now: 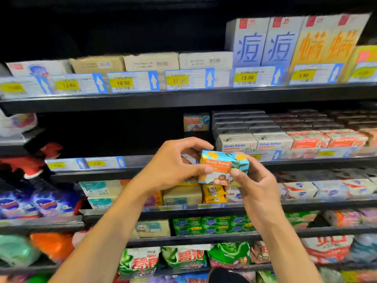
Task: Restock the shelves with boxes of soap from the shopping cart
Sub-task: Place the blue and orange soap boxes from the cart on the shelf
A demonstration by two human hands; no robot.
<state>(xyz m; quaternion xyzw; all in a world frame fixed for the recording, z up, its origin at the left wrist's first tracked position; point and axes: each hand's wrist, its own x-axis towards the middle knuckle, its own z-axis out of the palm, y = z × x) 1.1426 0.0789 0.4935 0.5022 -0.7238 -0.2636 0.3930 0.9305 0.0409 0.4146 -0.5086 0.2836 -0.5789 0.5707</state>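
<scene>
The left hand (173, 164) is curled round the 9 o'clock end of the orange-and-blue soap box (223, 167), whose 3 o'clock end is pinched by the right hand (256, 180). The box is held in front of the shelf (316, 162), with white soap boxes (236, 142) at its 1 o'clock.

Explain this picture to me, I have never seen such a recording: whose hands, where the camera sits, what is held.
There is no machine here. One camera, worn on a person's head, looks forward and down, so both bare arms are that person's own. The left hand and right hand together pinch one orange-and-blue Goat Soap box in front of store shelves. Behind it, the middle shelf has a dark gap with one similar box far back; white Goat Soap boxes are stacked to its right.
</scene>
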